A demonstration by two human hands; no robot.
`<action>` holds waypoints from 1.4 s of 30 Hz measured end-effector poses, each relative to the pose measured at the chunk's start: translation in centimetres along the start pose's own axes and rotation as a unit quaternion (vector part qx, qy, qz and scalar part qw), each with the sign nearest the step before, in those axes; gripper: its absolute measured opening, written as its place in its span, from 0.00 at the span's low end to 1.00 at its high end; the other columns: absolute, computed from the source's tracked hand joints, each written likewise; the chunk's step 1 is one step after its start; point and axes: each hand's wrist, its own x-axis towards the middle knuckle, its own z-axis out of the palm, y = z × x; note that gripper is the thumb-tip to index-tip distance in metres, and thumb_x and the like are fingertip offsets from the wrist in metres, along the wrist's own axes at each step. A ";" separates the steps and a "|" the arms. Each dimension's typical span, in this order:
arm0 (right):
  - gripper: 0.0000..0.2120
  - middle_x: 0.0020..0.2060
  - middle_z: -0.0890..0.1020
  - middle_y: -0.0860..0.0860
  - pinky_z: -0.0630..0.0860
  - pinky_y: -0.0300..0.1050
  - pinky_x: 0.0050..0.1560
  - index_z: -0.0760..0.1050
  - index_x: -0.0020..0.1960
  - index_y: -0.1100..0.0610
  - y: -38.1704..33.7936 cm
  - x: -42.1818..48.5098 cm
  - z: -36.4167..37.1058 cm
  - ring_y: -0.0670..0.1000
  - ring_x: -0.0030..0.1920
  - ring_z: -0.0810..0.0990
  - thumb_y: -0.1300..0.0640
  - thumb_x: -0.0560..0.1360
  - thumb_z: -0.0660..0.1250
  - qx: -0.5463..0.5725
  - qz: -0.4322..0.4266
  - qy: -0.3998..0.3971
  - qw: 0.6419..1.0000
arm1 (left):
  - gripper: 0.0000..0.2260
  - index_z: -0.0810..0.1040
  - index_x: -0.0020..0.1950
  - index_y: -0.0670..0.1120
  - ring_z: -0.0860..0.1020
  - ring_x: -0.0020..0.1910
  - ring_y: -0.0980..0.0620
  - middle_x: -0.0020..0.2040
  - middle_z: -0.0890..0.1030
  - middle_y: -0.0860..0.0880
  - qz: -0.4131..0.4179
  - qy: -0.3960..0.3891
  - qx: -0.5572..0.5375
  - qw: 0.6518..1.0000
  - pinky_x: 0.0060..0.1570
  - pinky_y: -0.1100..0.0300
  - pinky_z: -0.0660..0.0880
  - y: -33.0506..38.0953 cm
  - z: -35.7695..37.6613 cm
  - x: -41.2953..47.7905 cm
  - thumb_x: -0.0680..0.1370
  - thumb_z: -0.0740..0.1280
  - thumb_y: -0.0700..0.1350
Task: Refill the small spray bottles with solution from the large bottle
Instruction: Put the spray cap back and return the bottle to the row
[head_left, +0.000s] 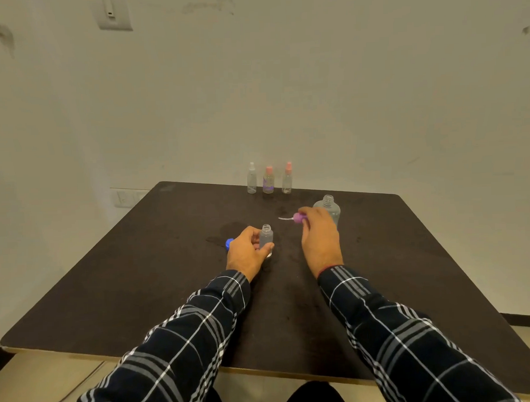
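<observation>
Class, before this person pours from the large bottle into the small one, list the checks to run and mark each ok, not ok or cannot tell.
1. Small bottle uncapped, upright: ok.
2. Left hand steadying it: ok.
3. Large bottle open: ok.
4. Right hand free to lift it: not ok, it holds the purple spray head.
5. Solution in the large bottle: cannot tell.
6. Three spray bottles at the table's far edge, clear of the pour: ok.

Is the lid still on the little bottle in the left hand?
No, the little bottle in the left hand has a bare open neck, and the right hand holds a purple spray top apart from it.
</observation>
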 end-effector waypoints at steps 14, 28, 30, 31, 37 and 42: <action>0.11 0.56 0.77 0.57 0.72 0.41 0.58 0.75 0.61 0.62 -0.5 0.9 -0.5 0.50 0.55 0.74 0.66 0.80 0.61 0.048 -0.107 -0.036 0.993 | 0.13 0.77 0.58 0.48 0.78 0.44 0.60 0.50 0.81 0.53 -0.019 0.003 -0.002 1.000 0.47 0.67 0.74 0.4 -0.2 0.1 0.75 0.75 0.46; 0.14 0.57 0.80 0.54 0.72 0.44 0.63 0.77 0.63 0.55 -3.3 3.0 1.5 0.52 0.58 0.78 0.63 0.79 0.65 -0.004 -0.121 -0.192 0.974 | 0.11 0.78 0.54 0.48 0.79 0.42 0.61 0.46 0.81 0.54 -0.012 0.000 -0.011 1.000 0.43 0.70 0.73 0.5 -0.4 0.0 0.75 0.75 0.45; 0.11 0.55 0.81 0.53 0.73 0.43 0.60 0.79 0.60 0.55 -3.5 3.3 1.8 0.51 0.56 0.78 0.62 0.78 0.66 0.005 -0.092 -0.193 0.977 | 0.11 0.77 0.55 0.48 0.79 0.43 0.59 0.46 0.81 0.54 -0.013 -0.005 -0.014 1.000 0.44 0.69 0.73 0.6 -0.4 0.0 0.75 0.75 0.45; 0.11 0.55 0.81 0.52 0.73 0.43 0.60 0.79 0.59 0.54 -3.5 3.5 1.8 0.51 0.55 0.78 0.62 0.78 0.67 0.009 -0.081 -0.202 0.976 | 0.11 0.77 0.55 0.48 0.79 0.42 0.59 0.46 0.81 0.54 -0.014 -0.006 -0.016 1.000 0.43 0.70 0.73 0.6 -0.4 0.1 0.75 0.75 0.45; 0.09 0.51 0.81 0.50 0.74 0.43 0.59 0.79 0.57 0.54 -3.2 4.0 2.0 0.48 0.52 0.78 0.61 0.78 0.69 0.018 -0.032 -0.231 0.972 | 0.11 0.77 0.55 0.47 0.77 0.41 0.62 0.44 0.79 0.57 -0.012 -0.011 -0.005 1.000 0.41 0.71 0.71 0.6 -0.5 0.1 0.76 0.74 0.45; 0.03 0.49 0.82 0.50 0.76 0.46 0.56 0.77 0.52 0.52 -3.6 3.9 2.6 0.49 0.49 0.78 0.55 0.78 0.68 -0.020 -0.007 -0.224 0.974 | 0.11 0.77 0.55 0.47 0.77 0.40 0.60 0.43 0.79 0.56 -0.008 -0.016 -0.001 1.000 0.42 0.69 0.72 0.6 -0.5 0.1 0.76 0.74 0.45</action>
